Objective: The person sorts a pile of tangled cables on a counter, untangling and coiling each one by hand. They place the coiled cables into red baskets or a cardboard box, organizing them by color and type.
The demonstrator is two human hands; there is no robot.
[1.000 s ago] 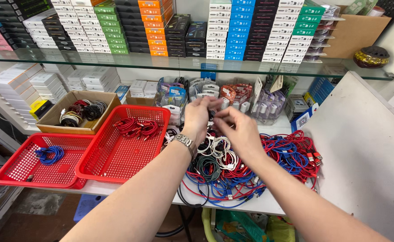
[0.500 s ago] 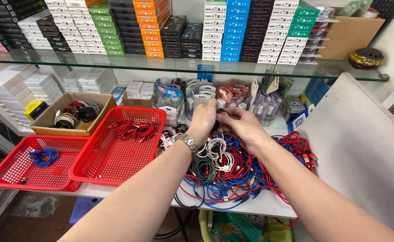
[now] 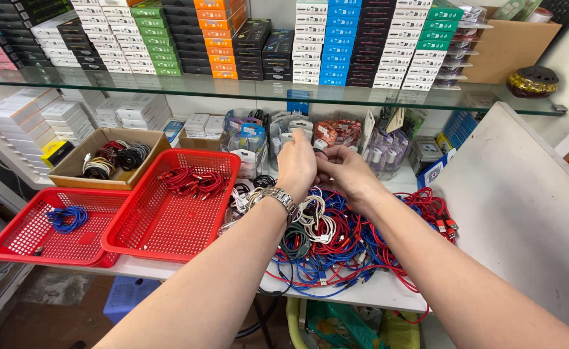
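My left hand [image 3: 295, 165] and my right hand [image 3: 344, 171] meet above a tangled pile of red, blue, white and dark cables [image 3: 336, 242] on a white table [image 3: 368, 294]. Both hands have their fingers curled toward each other, pinching something small between them that is hidden by the fingers. A metal watch sits on my left wrist [image 3: 278, 196]. White cable strands hang just below the hands.
A red basket [image 3: 168, 226] holds red cables, another red basket [image 3: 29, 232] holds blue cables. A cardboard box [image 3: 71, 169] holds coiled cables. A glass shelf [image 3: 265, 90] carries stacked coloured boxes. A white board [image 3: 524, 207] leans at right.
Both hands have lifted slightly from the cable pile and drawn closer together; the view shifted a little downward.
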